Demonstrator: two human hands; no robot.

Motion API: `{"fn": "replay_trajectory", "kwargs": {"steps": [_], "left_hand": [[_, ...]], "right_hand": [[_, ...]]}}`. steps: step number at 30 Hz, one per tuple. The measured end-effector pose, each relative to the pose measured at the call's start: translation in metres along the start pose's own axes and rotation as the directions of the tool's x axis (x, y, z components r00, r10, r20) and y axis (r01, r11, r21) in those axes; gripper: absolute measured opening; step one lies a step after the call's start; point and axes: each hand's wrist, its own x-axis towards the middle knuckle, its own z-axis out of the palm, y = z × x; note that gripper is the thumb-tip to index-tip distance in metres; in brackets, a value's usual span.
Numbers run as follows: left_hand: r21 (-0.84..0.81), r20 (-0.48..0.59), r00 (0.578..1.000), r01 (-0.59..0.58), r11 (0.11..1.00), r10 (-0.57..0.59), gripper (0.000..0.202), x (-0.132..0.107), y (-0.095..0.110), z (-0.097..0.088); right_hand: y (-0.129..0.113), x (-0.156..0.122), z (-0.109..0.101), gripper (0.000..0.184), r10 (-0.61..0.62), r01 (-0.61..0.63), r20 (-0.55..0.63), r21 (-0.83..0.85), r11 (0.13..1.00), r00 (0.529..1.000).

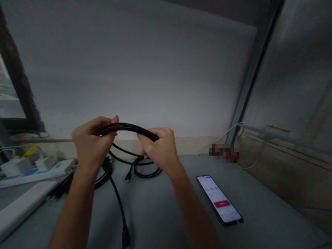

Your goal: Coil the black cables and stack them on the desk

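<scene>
A looped black cable [127,127] is held up above the table between my two hands. My left hand [94,138] is closed round the loops at their left end, thumb and fingers pressed on them. At the right end my right hand [159,145] grips the same strands, its thumb lying along them. Lower strands of the loop hang behind the hands. One length with a black plug [126,237] hangs down toward the front of the table. Behind my right hand, a coiled black cable [147,175] with a small connector lies on the table.
A phone [220,200] with a lit screen lies on the grey table [261,214] at right. White power strips [64,168] with plugged-in adapters are at left, beside more dark cables [68,181]. A pale wall [145,79] rises behind. A blurred-out orange object [224,153] sits at the back right.
</scene>
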Motion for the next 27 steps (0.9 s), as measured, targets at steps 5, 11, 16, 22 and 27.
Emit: {"fn": "replay_trajectory", "kwargs": {"steps": [5,11,16,22,27], "left_hand": [[-0.311,-0.03,0.979,0.181,0.933,-0.2,0.028,0.005,-0.003,0.008],[-0.322,0.251,0.913,0.392,0.862,-0.321,0.042,0.007,0.0,0.005],[-0.114,-0.084,0.973,0.204,0.972,-0.214,0.026,0.005,0.004,-0.003],[0.213,-0.19,0.976,-0.066,0.975,0.108,0.04,0.0,0.009,-0.006],[0.037,-0.121,0.989,0.09,0.995,-0.085,0.037,0.004,0.004,-0.009]], "right_hand": [[-0.011,-0.004,0.002,0.034,0.066,-0.044,-0.117,0.18,0.983,0.991],[0.003,0.007,-0.001,0.038,0.128,-0.099,-0.128,0.212,0.972,0.984],[0.01,0.009,-0.005,0.023,-0.017,0.006,-0.127,-0.081,0.997,0.992],[0.001,-0.004,0.015,0.034,0.088,-0.133,0.273,0.153,0.979,0.958],[-0.01,-0.007,0.015,0.04,0.121,-0.339,0.529,0.337,0.878,0.84]]}}
